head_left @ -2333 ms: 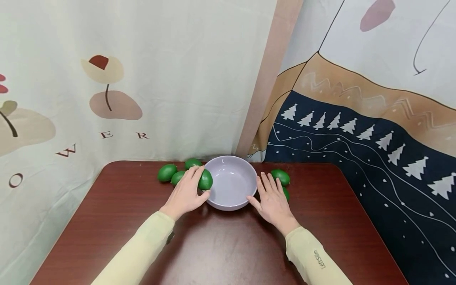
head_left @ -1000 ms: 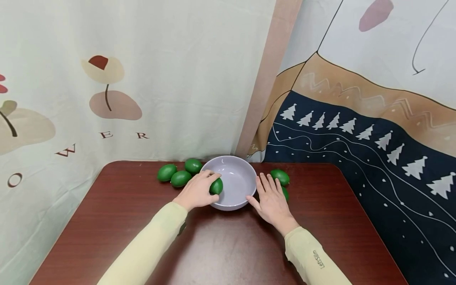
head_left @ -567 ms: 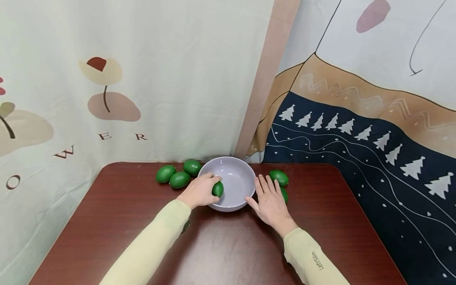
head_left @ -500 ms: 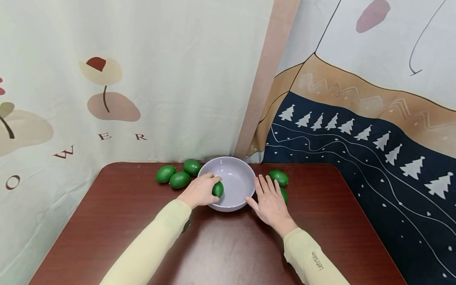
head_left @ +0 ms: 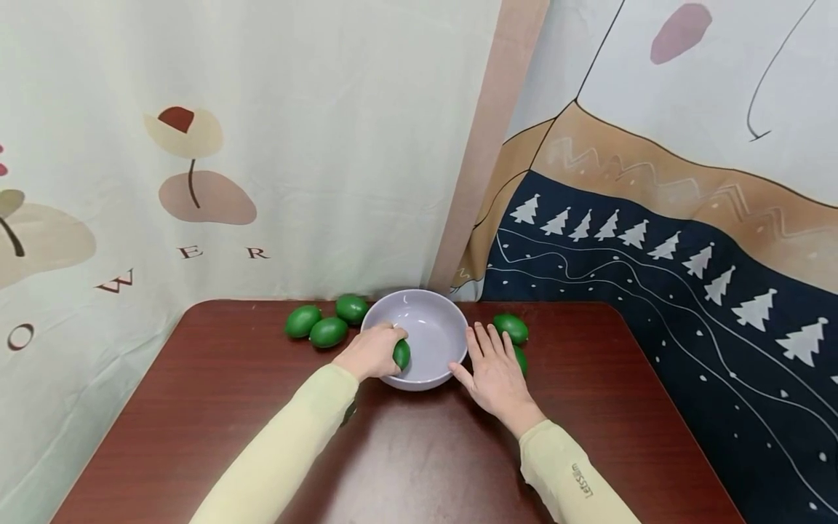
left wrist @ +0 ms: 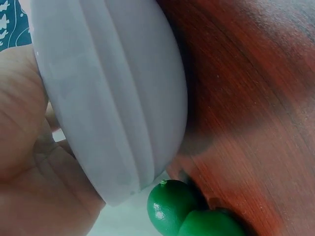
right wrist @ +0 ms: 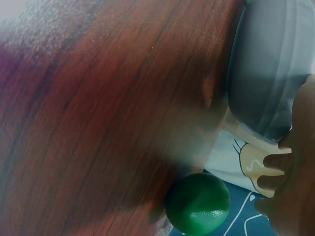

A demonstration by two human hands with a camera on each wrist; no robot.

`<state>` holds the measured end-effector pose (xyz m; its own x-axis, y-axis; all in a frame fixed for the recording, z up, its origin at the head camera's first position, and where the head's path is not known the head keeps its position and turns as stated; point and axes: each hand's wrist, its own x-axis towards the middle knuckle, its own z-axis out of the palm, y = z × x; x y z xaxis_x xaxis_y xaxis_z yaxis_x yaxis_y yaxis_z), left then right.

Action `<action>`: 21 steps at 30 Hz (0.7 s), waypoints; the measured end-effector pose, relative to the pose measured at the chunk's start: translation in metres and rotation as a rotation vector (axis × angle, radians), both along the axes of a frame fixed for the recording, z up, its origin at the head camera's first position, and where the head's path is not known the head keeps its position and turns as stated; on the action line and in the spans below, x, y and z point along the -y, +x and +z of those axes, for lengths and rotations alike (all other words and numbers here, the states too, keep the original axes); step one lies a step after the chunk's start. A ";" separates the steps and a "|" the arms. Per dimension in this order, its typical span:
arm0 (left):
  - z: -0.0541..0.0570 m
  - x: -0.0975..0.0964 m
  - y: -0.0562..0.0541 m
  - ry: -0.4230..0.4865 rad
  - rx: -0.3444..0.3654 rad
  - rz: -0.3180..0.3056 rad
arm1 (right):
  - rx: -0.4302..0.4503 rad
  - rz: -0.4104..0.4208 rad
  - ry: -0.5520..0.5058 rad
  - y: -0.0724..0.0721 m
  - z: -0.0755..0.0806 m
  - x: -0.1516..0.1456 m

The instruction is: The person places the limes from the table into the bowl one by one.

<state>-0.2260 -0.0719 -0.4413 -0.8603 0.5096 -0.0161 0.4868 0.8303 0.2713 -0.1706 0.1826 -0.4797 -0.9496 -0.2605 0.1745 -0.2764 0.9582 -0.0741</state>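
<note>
My left hand (head_left: 373, 351) reaches over the left rim of a pale lilac bowl (head_left: 435, 327) and grips a green lime (head_left: 402, 354) low inside it. In the left wrist view that lime is hidden behind the bowl's ridged outer wall (left wrist: 108, 88). On the other side my right hand (head_left: 499, 375) has its fingers straight and spread, with thumb and fingertips at the bowl's right rim. Two more limes lie by the right hand: one (head_left: 511, 329) beyond the fingers, the other (head_left: 520, 360) partly covered by them.
Left of the bowl several limes (head_left: 329, 332) sit close together near the back of the dark red wooden table (head_left: 419, 466). A pale curtain (head_left: 314, 145) and a dark tree-patterned cloth (head_left: 589, 255) hang behind the table.
My left hand has carried the lime rightward from the bowl's left rim and down into the bowl. The right hand keeps its place at the bowl. The head view has shifted slightly.
</note>
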 end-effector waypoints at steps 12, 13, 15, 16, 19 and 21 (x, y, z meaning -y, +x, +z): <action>0.001 -0.003 0.001 -0.011 0.014 0.012 | 0.028 -0.002 -0.002 0.002 -0.001 0.001; 0.001 -0.003 0.001 -0.011 0.017 0.012 | 0.018 0.001 -0.005 0.002 -0.001 0.001; 0.002 -0.002 0.001 -0.008 0.022 0.011 | 0.005 0.002 -0.008 0.002 -0.002 0.001; 0.002 -0.002 0.002 -0.004 0.023 0.009 | -0.005 0.003 -0.007 0.002 -0.002 0.001; 0.003 0.001 0.003 0.006 0.035 0.007 | -0.014 0.004 -0.008 0.002 -0.002 0.001; 0.004 0.003 0.004 0.020 0.034 0.009 | -0.012 0.000 -0.006 0.002 -0.002 0.001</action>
<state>-0.2218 -0.0745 -0.4377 -0.8638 0.5026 -0.0355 0.4697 0.8286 0.3046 -0.1689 0.1811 -0.4818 -0.9475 -0.2589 0.1878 -0.2770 0.9578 -0.0768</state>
